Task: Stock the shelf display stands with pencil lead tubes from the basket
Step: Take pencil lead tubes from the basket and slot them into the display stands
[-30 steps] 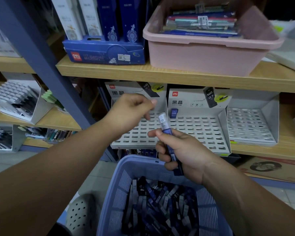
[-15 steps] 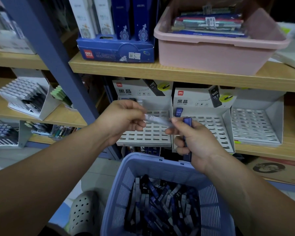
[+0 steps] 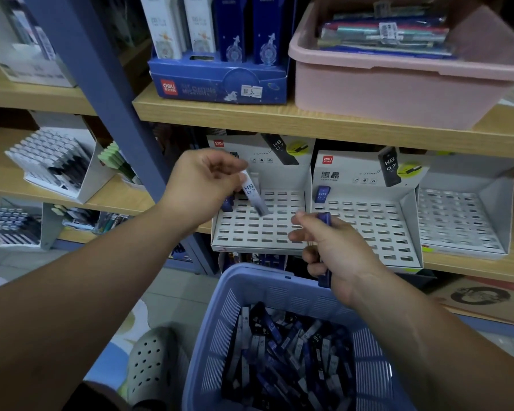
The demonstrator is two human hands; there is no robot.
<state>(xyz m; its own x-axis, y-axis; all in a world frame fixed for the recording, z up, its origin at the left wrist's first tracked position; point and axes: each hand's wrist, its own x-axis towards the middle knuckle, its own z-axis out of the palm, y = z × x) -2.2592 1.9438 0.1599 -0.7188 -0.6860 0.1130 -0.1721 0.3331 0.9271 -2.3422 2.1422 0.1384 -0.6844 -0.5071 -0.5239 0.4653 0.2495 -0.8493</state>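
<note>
The wooden shelf (image 3: 472, 266) carries three white slotted display stands (image 3: 457, 221) side by side, each tilted back, seemingly so that every tube stands in its own slot with its label facing out. The blue basket (image 3: 250, 281) sits low, right under both hands, heaped with loose tubes (image 3: 282, 351) lying every way; I judge it is kept there for a short reach. The left display stand (image 3: 250, 232) is almost bare. The middle stand (image 3: 368, 223) has one blue tube (image 3: 321, 194) upright in its back row.

The left hand (image 3: 199, 185) pinches a pale tube (image 3: 251, 194) by its upper end over the left display stand. The tube's long axis slants, lower end down and right toward the slots, label outward. The right hand (image 3: 339, 253) curls its lower fingers round a dark blue tube (image 3: 324, 217), near upright and likely next in line. Its thumb and forefinger reach out loosely and hold nothing.
</note>
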